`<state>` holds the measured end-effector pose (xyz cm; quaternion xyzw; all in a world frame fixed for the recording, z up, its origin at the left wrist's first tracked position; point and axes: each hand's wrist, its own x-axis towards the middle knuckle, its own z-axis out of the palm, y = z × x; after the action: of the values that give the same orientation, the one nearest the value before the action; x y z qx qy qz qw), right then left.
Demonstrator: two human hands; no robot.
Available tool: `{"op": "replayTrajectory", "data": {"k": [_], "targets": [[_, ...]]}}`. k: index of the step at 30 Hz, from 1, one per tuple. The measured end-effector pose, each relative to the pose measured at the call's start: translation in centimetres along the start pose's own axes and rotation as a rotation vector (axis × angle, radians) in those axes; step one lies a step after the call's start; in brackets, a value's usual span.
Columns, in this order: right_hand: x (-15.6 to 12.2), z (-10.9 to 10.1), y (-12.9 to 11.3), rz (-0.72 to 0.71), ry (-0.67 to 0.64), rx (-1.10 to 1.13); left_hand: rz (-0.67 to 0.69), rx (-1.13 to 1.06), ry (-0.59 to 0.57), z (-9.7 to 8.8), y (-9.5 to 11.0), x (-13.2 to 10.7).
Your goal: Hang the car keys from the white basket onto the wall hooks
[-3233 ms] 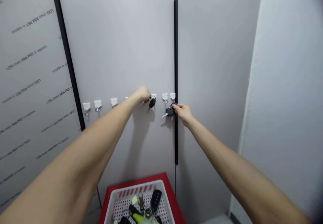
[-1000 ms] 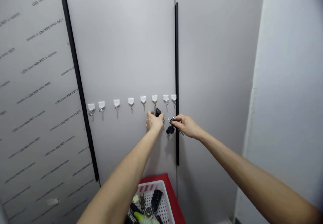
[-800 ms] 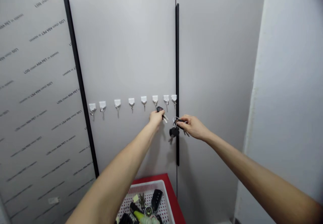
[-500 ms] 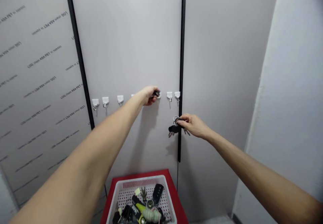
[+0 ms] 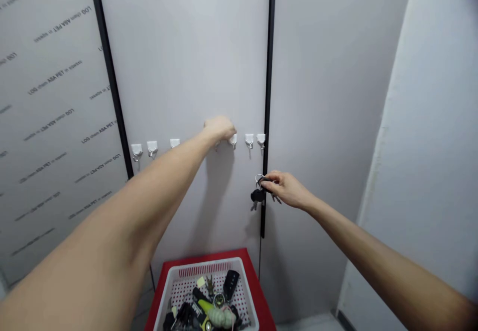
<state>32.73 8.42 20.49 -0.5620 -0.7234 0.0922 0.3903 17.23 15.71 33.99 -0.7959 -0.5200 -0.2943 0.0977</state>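
Note:
My left hand (image 5: 219, 128) is curled up against the row of white hooks, its back towards me. Its fingers and whatever they hold are hidden behind it. Just right of it, a white hook (image 5: 233, 141) shows bare. Lower down to the right, my right hand (image 5: 286, 187) pinches a bunch of keys (image 5: 257, 195) by its dark part. A metal ring, a black key head and several key blades hang from those fingers, in front of the black door handle strip.
More white hooks (image 5: 152, 149) are stuck in a row across the grey cabinet door (image 5: 186, 62). Below, a white perforated basket (image 5: 170, 277) with keys, key fobs and trinkets stands on a red surface (image 5: 257, 288). Long black handles (image 5: 271, 62) run up the door edges.
My left hand has shifted slightly left and up from a hook, and the dark, shiny item at its fingertips is now out of sight. My right hand still holds its keys.

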Motion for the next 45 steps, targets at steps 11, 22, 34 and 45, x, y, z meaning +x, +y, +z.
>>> {"op": "replayTrajectory", "data": {"k": [11, 22, 34, 45], "targets": [[-4.0, 10.1, 0.6, -0.015, -0.351, 0.075, 0.051, -0.076, -0.510, 12.2, -9.7, -20.1], [-4.1, 18.4, -1.0, 0.302, -0.299, 0.468, -0.311, -0.897, -0.504, 15.7, -14.2, -23.1], [0.9, 15.4, -7.9, 0.228, -0.450, 1.277, -0.294, -1.822, -0.627, 10.0, -12.2, -17.1], [0.8, 16.5, -7.2, 0.246, -0.413, 1.138, -0.353, -1.675, -0.599, 10.8, -12.3, -17.3]]}}
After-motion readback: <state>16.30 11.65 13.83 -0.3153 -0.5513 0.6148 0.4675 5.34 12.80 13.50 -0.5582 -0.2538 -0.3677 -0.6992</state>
